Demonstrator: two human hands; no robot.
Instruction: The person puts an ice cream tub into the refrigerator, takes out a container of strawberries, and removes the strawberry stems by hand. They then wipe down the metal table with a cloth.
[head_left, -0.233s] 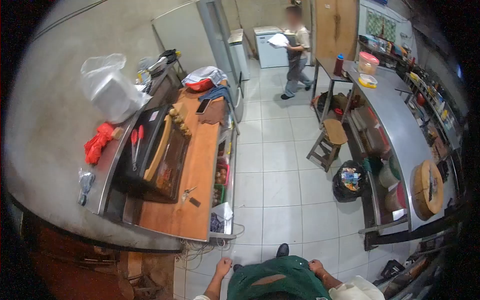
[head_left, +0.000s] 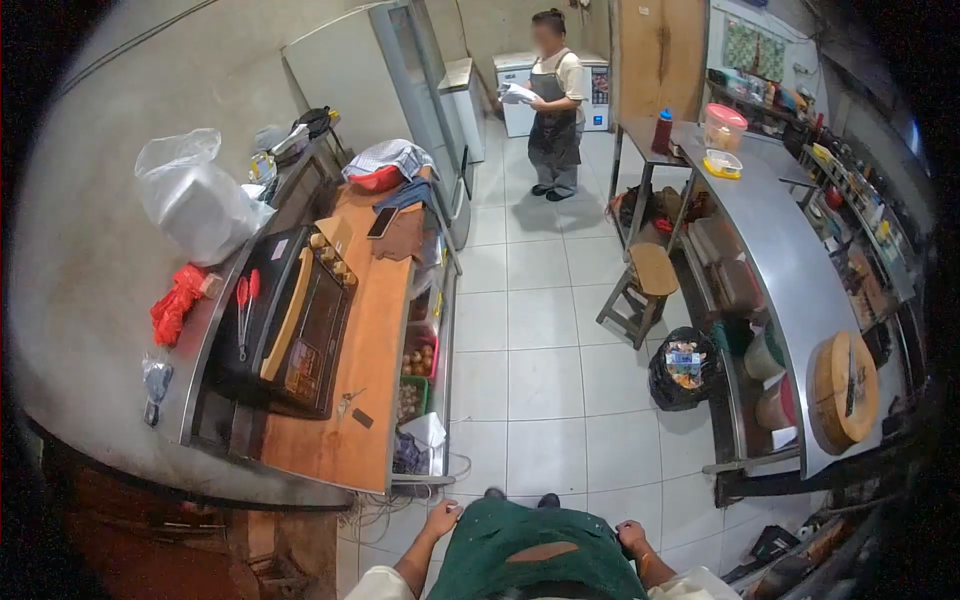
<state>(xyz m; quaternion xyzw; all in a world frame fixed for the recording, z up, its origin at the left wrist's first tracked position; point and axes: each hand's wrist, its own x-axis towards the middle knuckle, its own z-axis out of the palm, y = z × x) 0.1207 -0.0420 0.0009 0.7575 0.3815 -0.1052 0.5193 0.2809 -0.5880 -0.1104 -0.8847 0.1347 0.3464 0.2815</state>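
My left hand (head_left: 442, 517) hangs at the left of my green apron (head_left: 500, 537), its fingers curled closed. My right hand (head_left: 630, 536) is beside the apron's right edge, also with curled fingers. What either hand holds, if anything, is too small or hidden to make out. Both hands are low over the white tiled floor (head_left: 545, 375), apart from the tables. Nearest to my left hand are the end of the wooden-topped counter (head_left: 330, 440) and loose cables (head_left: 385, 512) on the floor.
A person (head_left: 555, 110) in a dark apron stands ahead, holding white cloth or paper. On the left counter is a black oven (head_left: 285, 330). Along the right run a stool (head_left: 650, 270), a black rubbish bag (head_left: 670, 390) and a metal table (head_left: 790, 260) bearing a round chopping board (head_left: 830, 400).
The person ahead has stopped striding and now stands upright, slightly further left. My view has shifted a little, and my feet have changed position. Both my hands stay curled at my sides.
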